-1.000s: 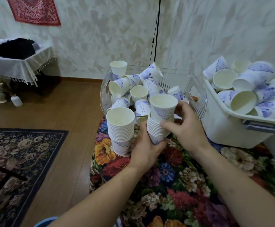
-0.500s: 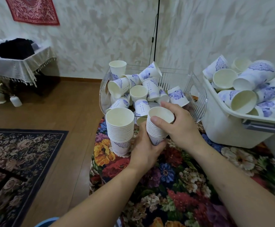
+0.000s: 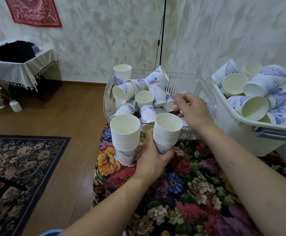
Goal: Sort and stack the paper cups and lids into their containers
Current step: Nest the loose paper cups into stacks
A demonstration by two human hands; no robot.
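Over the flowered bench [image 3: 186, 184], a nested stack of paper cups [image 3: 167, 132] was held upright in the left hand [image 3: 153, 157], whose grip was clamped round the lowest cups. A second, taller stack [image 3: 125, 137] stood on the bench just beside it, touching or nearly touching the left hand. The right hand [image 3: 192, 110] was reached into the clear bin [image 3: 208, 97], its grip half apart, with the fingertips [image 3: 177, 99] at a loose cup [image 3: 168, 103] lying on its side in the jumble; whether that cup was actually pinched could not be told. More loose cups were heaped in the white tub [image 3: 251, 133] at the right. No lids were made out.

The step in hand was judged to be the fetching of one more cup for the held stack. It would be done well if the cup were taken by its wall without crushing the rim, turned mouth up, and dropped squarely into the top cup, the stack being kept vertical and steady by the left hand. Neighbouring cups were likely to be dragged or tipped if the lift were hurried.
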